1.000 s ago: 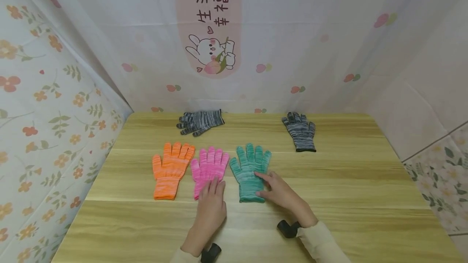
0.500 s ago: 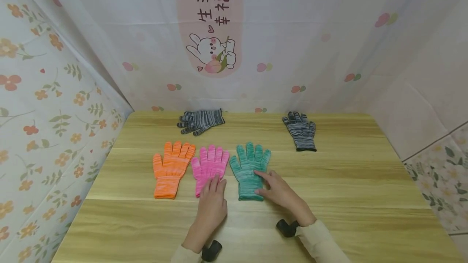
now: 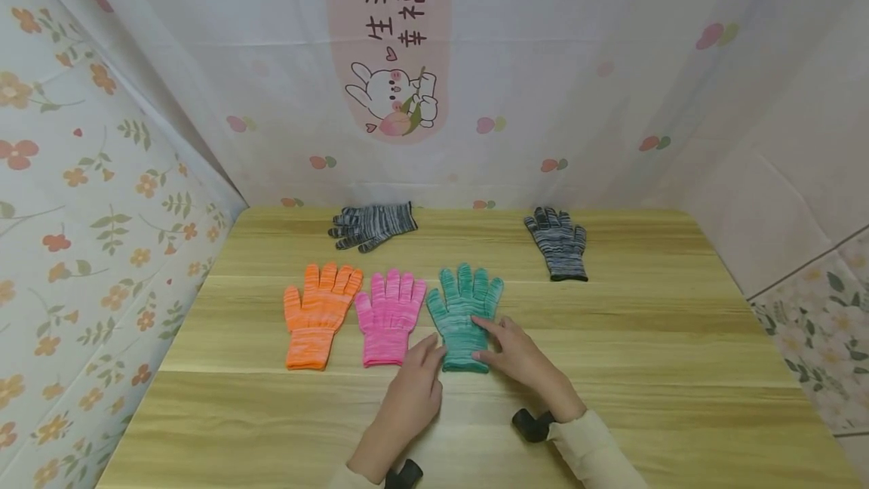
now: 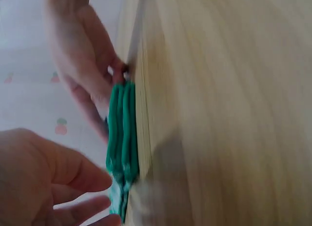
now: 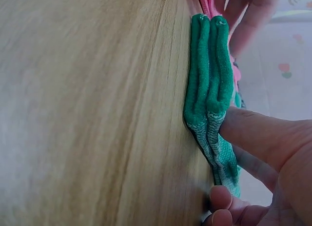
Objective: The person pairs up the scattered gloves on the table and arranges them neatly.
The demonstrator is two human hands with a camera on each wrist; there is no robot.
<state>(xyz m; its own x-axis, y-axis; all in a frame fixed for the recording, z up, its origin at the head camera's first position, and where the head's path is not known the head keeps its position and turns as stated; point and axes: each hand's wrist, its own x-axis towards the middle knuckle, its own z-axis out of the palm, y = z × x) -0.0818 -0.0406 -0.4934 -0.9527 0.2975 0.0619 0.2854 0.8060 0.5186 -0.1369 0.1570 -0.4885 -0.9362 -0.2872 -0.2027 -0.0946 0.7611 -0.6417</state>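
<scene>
A green knit glove (image 3: 465,315) lies flat, fingers pointing away, and the right wrist view shows two cuff layers (image 5: 208,70) stacked in it. My right hand (image 3: 519,353) rests on its right side, index finger on the palm part and thumb on the cuff. My left hand (image 3: 414,391) is at the lower left of the green glove, its fingertips right by the cuff edge. In the left wrist view its thumb and fingers are loosely bent near the glove. Left of it lies a pink glove (image 3: 390,312), then an orange glove (image 3: 317,315).
Two grey-black knit gloves lie along the back of the wooden table (image 3: 645,338): one glove (image 3: 373,226) at the back left, another glove (image 3: 558,244) at the back right. A printed curtain (image 3: 577,81) hangs behind the table's far edge.
My left hand has left the pink glove's cuff and moved right to the green glove's left side. The right hand stays in place on the green glove.
</scene>
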